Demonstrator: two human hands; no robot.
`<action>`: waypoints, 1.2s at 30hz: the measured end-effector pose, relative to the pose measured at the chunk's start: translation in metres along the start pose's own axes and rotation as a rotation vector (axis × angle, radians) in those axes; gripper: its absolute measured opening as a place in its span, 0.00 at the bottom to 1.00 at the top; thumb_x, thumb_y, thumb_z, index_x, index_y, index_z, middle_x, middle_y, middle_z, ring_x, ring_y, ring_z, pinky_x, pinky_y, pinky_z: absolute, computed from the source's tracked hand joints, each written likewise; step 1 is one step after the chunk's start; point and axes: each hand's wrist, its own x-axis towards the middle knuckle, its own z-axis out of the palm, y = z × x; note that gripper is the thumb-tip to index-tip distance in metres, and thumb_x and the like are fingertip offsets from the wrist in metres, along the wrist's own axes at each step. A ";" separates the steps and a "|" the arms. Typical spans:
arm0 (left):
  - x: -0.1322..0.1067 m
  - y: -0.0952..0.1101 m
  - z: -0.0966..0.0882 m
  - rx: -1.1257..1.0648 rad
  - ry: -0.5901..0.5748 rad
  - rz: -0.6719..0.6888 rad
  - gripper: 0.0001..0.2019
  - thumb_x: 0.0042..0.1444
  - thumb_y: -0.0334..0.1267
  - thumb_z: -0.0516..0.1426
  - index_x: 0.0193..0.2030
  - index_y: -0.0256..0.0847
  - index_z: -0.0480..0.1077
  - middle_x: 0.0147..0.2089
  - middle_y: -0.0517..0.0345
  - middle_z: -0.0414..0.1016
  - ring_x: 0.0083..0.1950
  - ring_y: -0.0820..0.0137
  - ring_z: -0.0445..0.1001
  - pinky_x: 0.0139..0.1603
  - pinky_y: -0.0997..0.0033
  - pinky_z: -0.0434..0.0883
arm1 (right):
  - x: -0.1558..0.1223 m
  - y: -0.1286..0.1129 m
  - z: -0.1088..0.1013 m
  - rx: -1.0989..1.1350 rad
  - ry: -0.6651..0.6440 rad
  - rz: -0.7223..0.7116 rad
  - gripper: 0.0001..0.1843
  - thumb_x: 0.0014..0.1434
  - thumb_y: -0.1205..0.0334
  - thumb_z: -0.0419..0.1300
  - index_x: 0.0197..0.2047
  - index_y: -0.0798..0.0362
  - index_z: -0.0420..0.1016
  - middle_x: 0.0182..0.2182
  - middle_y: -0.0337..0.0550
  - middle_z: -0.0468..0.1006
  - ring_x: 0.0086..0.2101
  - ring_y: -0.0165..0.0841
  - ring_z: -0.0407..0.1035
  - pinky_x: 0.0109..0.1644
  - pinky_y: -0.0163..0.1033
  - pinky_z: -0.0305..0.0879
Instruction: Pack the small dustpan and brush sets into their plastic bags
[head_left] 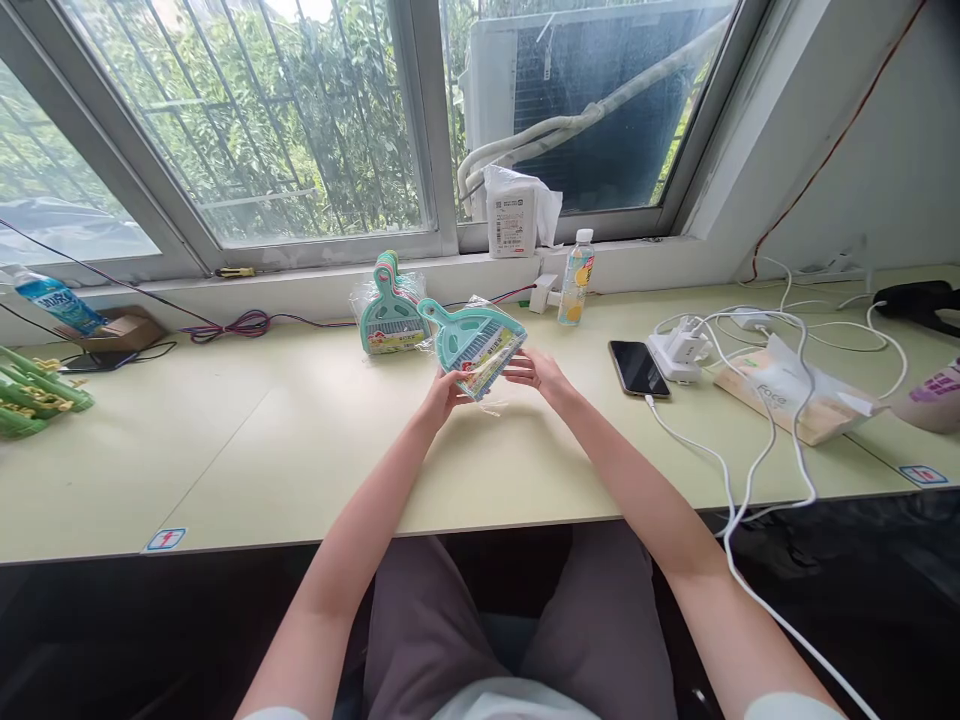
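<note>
A mint-green dustpan and brush set [480,345], in clear plastic with a printed label, is held tilted above the table, its handle toward the upper left. My left hand [442,395] is closed on its lower left edge. At its right edge, my right hand [541,374] grips the wide end, with some fingertips hidden behind the pan. Just behind stands a stack of similar wrapped dustpan sets [390,310], leaning near the wall below the window.
The pale table [247,440] carries a drink bottle [576,278], a phone [637,369], a power strip [679,350] with white cables and a tissue pack [795,390]. Green bundled items [37,395] and a blue-labelled bottle [56,300] are left. More tissues [514,215] stand on the sill.
</note>
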 end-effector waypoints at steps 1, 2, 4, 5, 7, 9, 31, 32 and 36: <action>0.001 0.002 -0.004 -0.015 0.018 -0.001 0.31 0.47 0.35 0.60 0.61 0.39 0.60 0.50 0.47 0.77 0.39 0.57 0.81 0.45 0.53 0.76 | 0.001 -0.002 -0.006 -0.101 0.037 -0.056 0.09 0.62 0.59 0.54 0.40 0.52 0.72 0.36 0.49 0.81 0.33 0.38 0.77 0.47 0.52 0.74; 0.002 0.003 -0.008 -0.027 0.034 -0.010 0.31 0.48 0.35 0.59 0.61 0.38 0.60 0.49 0.46 0.78 0.38 0.57 0.81 0.45 0.54 0.76 | 0.001 -0.004 -0.012 -0.228 0.089 -0.140 0.10 0.62 0.60 0.53 0.43 0.52 0.73 0.39 0.50 0.80 0.35 0.39 0.77 0.49 0.54 0.73; 0.004 0.006 -0.016 -0.048 0.048 -0.049 0.29 0.49 0.35 0.57 0.60 0.34 0.62 0.46 0.45 0.78 0.38 0.57 0.81 0.46 0.55 0.76 | 0.001 -0.006 -0.021 -0.510 0.177 -0.365 0.15 0.60 0.66 0.54 0.49 0.48 0.73 0.49 0.49 0.77 0.45 0.44 0.74 0.54 0.58 0.68; 0.005 0.008 -0.020 -0.061 0.051 -0.068 0.28 0.49 0.35 0.57 0.59 0.33 0.63 0.46 0.45 0.79 0.38 0.57 0.81 0.47 0.56 0.76 | 0.000 -0.007 -0.025 -0.636 0.193 -0.480 0.19 0.58 0.68 0.55 0.52 0.46 0.72 0.55 0.47 0.73 0.52 0.45 0.70 0.58 0.59 0.65; 0.006 0.008 -0.024 -0.101 0.052 -0.096 0.24 0.49 0.35 0.56 0.55 0.32 0.66 0.46 0.45 0.79 0.39 0.58 0.81 0.49 0.56 0.75 | 0.000 -0.006 -0.028 -0.814 0.156 -0.667 0.26 0.56 0.71 0.57 0.56 0.41 0.70 0.64 0.41 0.63 0.62 0.46 0.59 0.64 0.59 0.57; 0.007 0.008 -0.025 -0.149 0.048 -0.104 0.22 0.49 0.34 0.56 0.53 0.33 0.67 0.46 0.45 0.79 0.41 0.59 0.80 0.51 0.56 0.75 | 0.000 -0.003 -0.027 -0.895 0.103 -0.757 0.25 0.56 0.70 0.59 0.54 0.39 0.73 0.65 0.37 0.60 0.65 0.45 0.52 0.67 0.58 0.52; 0.002 0.002 -0.028 0.154 -0.271 -0.294 0.24 0.49 0.38 0.62 0.54 0.36 0.66 0.42 0.45 0.80 0.35 0.58 0.81 0.33 0.65 0.76 | 0.009 0.012 -0.019 -0.374 0.133 -0.376 0.25 0.46 0.55 0.69 0.49 0.48 0.74 0.51 0.46 0.74 0.46 0.38 0.71 0.53 0.49 0.69; 0.002 0.002 -0.028 0.176 -0.260 -0.290 0.26 0.49 0.39 0.62 0.55 0.37 0.65 0.42 0.45 0.79 0.34 0.58 0.81 0.32 0.66 0.76 | 0.009 0.012 -0.019 -0.322 0.071 -0.275 0.26 0.45 0.55 0.69 0.49 0.49 0.73 0.46 0.46 0.77 0.43 0.38 0.72 0.51 0.49 0.71; -0.001 0.005 -0.024 0.239 -0.190 -0.190 0.33 0.51 0.45 0.63 0.62 0.40 0.60 0.49 0.42 0.77 0.34 0.61 0.81 0.38 0.62 0.76 | 0.011 0.011 -0.021 -0.154 -0.034 -0.101 0.17 0.45 0.57 0.69 0.38 0.53 0.76 0.33 0.42 0.80 0.34 0.35 0.73 0.45 0.48 0.74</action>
